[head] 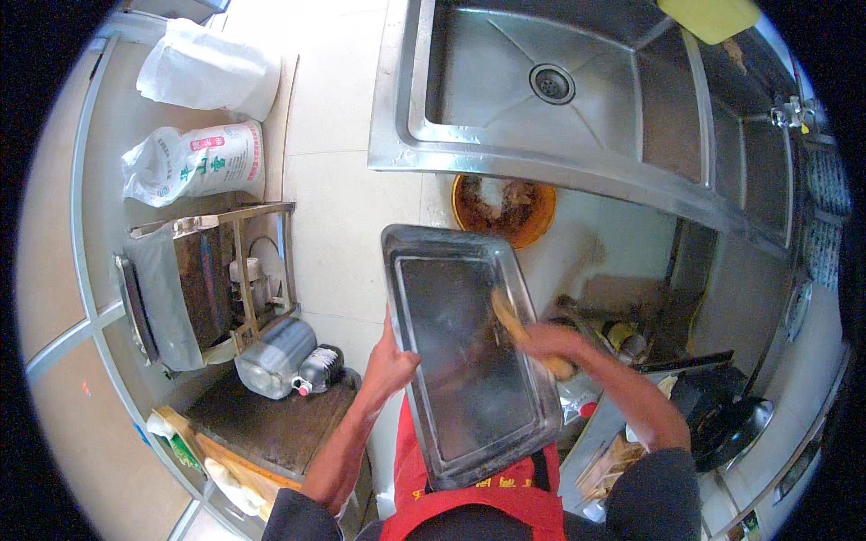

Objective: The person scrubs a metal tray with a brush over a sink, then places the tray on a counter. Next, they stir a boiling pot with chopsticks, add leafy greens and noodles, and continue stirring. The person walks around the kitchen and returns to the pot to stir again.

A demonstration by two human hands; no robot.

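Observation:
In front of my red apron [413, 466] a deep rectangular metal baking tray [467, 365] is tilted, its dark inside facing up at me. My left hand [396, 368] grips the tray's left rim, thumb over the edge. In my right hand [551, 341] is a tan, wooden-looking brush [509, 316], blurred; its near end shows below the fist. One end of it lies against the tray's right inner wall. Whether it has bristles is hidden.
A stainless steel sink [500, 74] stands ahead, with an orange bucket [467, 216] below its front edge. Sacks [203, 162] line the left wall. A metal canister [276, 358] and a dark bottle [323, 368] sit on a brown tabletop [270, 433]. Black pans [734, 433] lie at right.

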